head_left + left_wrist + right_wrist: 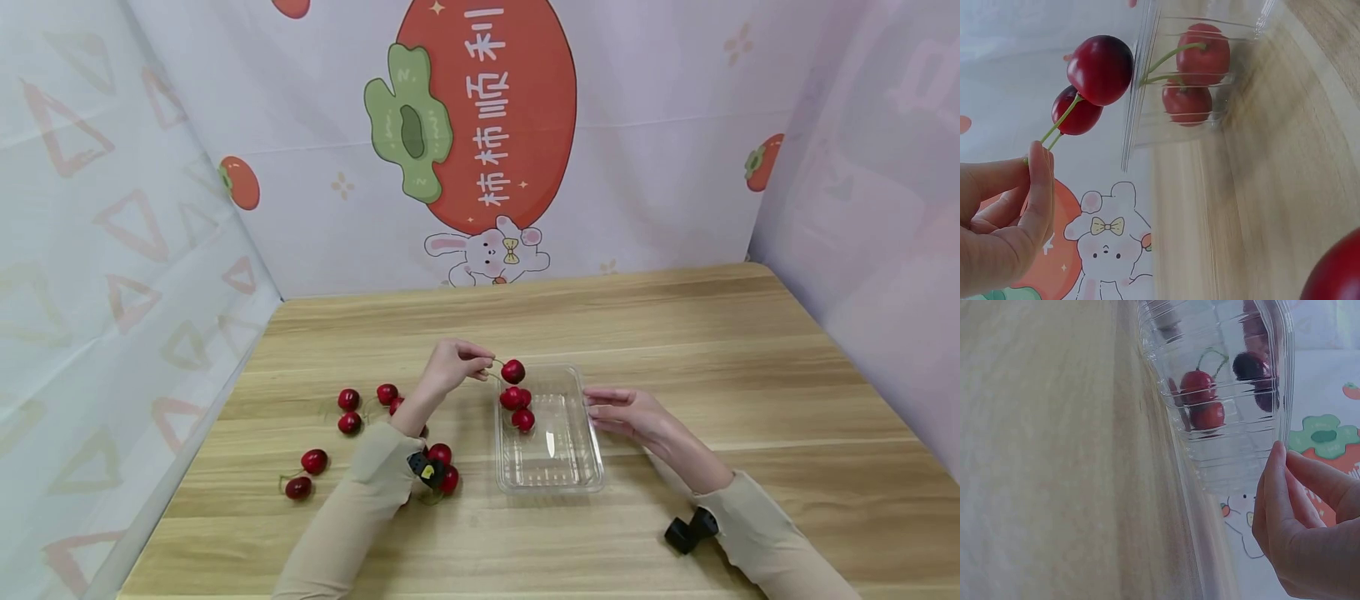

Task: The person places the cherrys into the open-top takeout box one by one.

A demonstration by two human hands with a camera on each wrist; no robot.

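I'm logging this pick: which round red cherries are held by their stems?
The pair of glossy dark-red cherries whose green stems the person's left hand pinches. Other visible cherries lie in the clear plastic box or on the wooden table.

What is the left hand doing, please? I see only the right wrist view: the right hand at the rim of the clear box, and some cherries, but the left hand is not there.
Observer: The left hand pinches two cherries by their stems.
Operator: Thank you. Where are the other cherries, outside of the clear box?
Observer: Several loose cherries lie on the table, on the person's left side of the box.
Operator: Can you count them exactly?
Observer: No. In the head view, the left sleeve covers part of that group.
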